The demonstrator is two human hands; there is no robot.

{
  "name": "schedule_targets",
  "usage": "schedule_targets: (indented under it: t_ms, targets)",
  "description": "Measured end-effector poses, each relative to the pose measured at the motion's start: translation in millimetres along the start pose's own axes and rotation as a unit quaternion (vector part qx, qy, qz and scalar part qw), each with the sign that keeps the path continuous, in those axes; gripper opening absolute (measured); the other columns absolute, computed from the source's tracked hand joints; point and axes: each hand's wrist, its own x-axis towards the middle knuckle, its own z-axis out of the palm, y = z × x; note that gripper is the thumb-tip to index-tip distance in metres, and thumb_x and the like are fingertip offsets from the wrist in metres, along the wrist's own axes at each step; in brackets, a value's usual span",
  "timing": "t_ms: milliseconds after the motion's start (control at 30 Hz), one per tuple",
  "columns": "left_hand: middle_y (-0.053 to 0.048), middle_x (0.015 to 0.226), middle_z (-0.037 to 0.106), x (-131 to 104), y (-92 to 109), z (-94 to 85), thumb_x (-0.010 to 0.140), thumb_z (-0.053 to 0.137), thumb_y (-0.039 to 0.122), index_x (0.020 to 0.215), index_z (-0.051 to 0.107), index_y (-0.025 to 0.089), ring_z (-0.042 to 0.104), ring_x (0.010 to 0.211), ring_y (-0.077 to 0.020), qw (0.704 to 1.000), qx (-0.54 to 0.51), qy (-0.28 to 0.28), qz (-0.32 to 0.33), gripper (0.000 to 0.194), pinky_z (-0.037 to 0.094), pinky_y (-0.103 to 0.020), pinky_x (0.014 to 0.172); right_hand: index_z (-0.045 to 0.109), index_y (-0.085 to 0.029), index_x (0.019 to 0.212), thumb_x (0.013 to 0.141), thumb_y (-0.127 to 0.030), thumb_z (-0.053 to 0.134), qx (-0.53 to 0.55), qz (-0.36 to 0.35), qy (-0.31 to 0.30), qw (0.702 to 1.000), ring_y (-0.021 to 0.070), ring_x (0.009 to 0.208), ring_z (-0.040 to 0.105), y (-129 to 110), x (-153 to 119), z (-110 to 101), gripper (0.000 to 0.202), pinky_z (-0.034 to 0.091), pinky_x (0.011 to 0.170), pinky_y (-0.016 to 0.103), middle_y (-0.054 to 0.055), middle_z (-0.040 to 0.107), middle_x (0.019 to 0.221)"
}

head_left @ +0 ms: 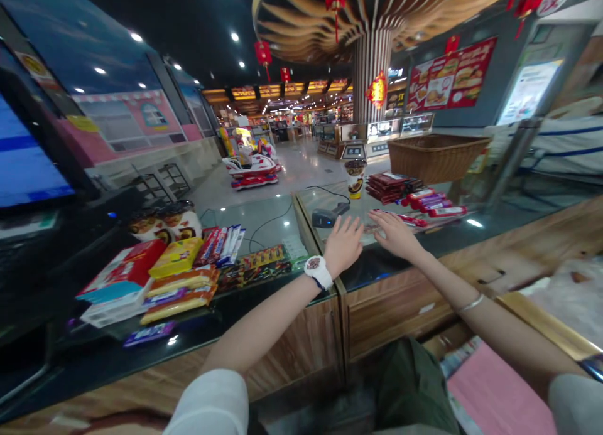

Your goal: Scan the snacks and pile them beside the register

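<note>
My left hand, with a white watch on the wrist, hovers or rests at the glass counter with fingers stretched out and nothing in it. Just beyond its fingertips lies a dark barcode scanner with a cable. To the right, my right hand is spread flat, palm down, close to a red packet; whether it touches the packet I cannot tell. Past it lie several red and purple wrapped snack bars and a stack of dark red packets. A patterned cup stands upright behind the scanner.
On the left part of the counter are a red and white box, a yellow box, orange packets, a purple bar and two cups. A monitor stands far left. A wicker basket is behind right.
</note>
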Motion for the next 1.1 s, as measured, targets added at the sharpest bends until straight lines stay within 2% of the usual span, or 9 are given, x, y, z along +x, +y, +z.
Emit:
schedule_targets:
  t_ms: [200, 400, 533, 633, 733, 900, 1000, 1100]
  targets:
    - [-0.012, 0.15, 0.048, 45.0, 28.8, 13.1, 0.097, 0.045, 0.029, 0.138, 0.053, 0.011, 0.04, 0.142, -0.0279, 0.999, -0.022, 0.013, 0.043, 0.045, 0.024, -0.05, 0.122, 0.053, -0.016, 0.137, 0.087, -0.022, 0.047, 0.007, 0.069, 0.004, 0.998, 0.0277, 0.131, 0.053, 33.8, -12.2, -9.3, 0.05, 0.038, 0.112, 0.053, 0.013, 0.059, 0.14]
    - [-0.015, 0.148, 0.05, 81.5, 45.8, 32.3, 0.095, 0.047, 0.025, 0.135, 0.055, 0.01, 0.042, 0.14, -0.0275, 0.997, -0.037, 0.017, 0.061, 0.044, 0.024, -0.05, 0.122, 0.056, -0.015, 0.132, 0.083, -0.02, 0.05, 0.0, 0.129, 0.035, 0.991, 0.0296, 0.125, 0.057, 66.0, -23.8, -10.9, 0.049, 0.038, 0.11, 0.054, 0.016, 0.063, 0.134]
    - [-0.016, 0.147, 0.051, 105.0, 50.0, 47.2, 0.095, 0.045, 0.023, 0.135, 0.054, 0.008, 0.044, 0.139, -0.0286, 0.997, -0.054, 0.02, 0.055, 0.044, 0.025, -0.05, 0.121, 0.055, -0.012, 0.131, 0.083, -0.019, 0.049, -0.014, 0.169, 0.042, 0.985, 0.0302, 0.122, 0.059, 73.8, -26.3, -9.3, 0.048, 0.04, 0.108, 0.052, 0.017, 0.064, 0.13]
    - [-0.015, 0.148, 0.051, 118.8, 49.9, 57.6, 0.094, 0.045, 0.021, 0.135, 0.054, 0.011, 0.044, 0.139, -0.0277, 0.996, -0.071, 0.026, 0.053, 0.044, 0.026, -0.051, 0.12, 0.054, -0.011, 0.131, 0.083, -0.017, 0.049, -0.034, 0.193, 0.032, 0.98, 0.0298, 0.122, 0.058, 73.2, -26.0, -7.9, 0.048, 0.039, 0.109, 0.051, 0.018, 0.064, 0.13]
    - [-0.013, 0.15, 0.049, 123.5, 45.3, 65.9, 0.096, 0.044, 0.024, 0.138, 0.052, 0.012, 0.043, 0.14, -0.0272, 0.995, -0.096, 0.015, 0.038, 0.045, 0.025, -0.051, 0.121, 0.053, -0.01, 0.132, 0.083, -0.016, 0.05, -0.043, 0.208, 0.021, 0.977, 0.0303, 0.123, 0.057, 71.6, -25.7, -6.7, 0.049, 0.038, 0.109, 0.05, 0.02, 0.063, 0.131]
    - [-0.012, 0.151, 0.048, 115.8, 30.9, 71.7, 0.098, 0.042, 0.03, 0.142, 0.046, 0.014, 0.043, 0.14, -0.026, 0.988, -0.154, -0.029, -0.012, 0.047, 0.029, -0.052, 0.119, 0.053, -0.01, 0.131, 0.083, -0.018, 0.052, -0.032, 0.246, 0.0, 0.969, 0.0317, 0.124, 0.056, 71.1, -25.1, -6.0, 0.048, 0.036, 0.109, 0.05, 0.019, 0.063, 0.131]
    - [-0.013, 0.15, 0.048, 113.1, 26.8, 71.2, 0.098, 0.042, 0.029, 0.141, 0.047, 0.013, 0.042, 0.14, -0.0268, 0.986, -0.165, -0.029, -0.018, 0.047, 0.028, -0.053, 0.119, 0.056, -0.01, 0.125, 0.086, -0.019, 0.052, -0.037, 0.266, -0.019, 0.963, 0.031, 0.122, 0.057, 71.1, -24.0, -7.8, 0.04, 0.036, 0.109, 0.05, 0.019, 0.065, 0.127]
    - [-0.013, 0.152, 0.046, 113.7, 27.7, 69.5, 0.098, 0.042, 0.027, 0.142, 0.046, 0.013, 0.042, 0.141, -0.0269, 0.986, -0.164, -0.03, -0.012, 0.047, 0.027, -0.053, 0.12, 0.063, -0.015, 0.114, 0.088, -0.016, 0.05, -0.033, 0.257, -0.027, 0.965, 0.029, 0.114, 0.062, 71.0, -23.6, -11.2, 0.029, 0.039, 0.105, 0.048, 0.016, 0.07, 0.117]
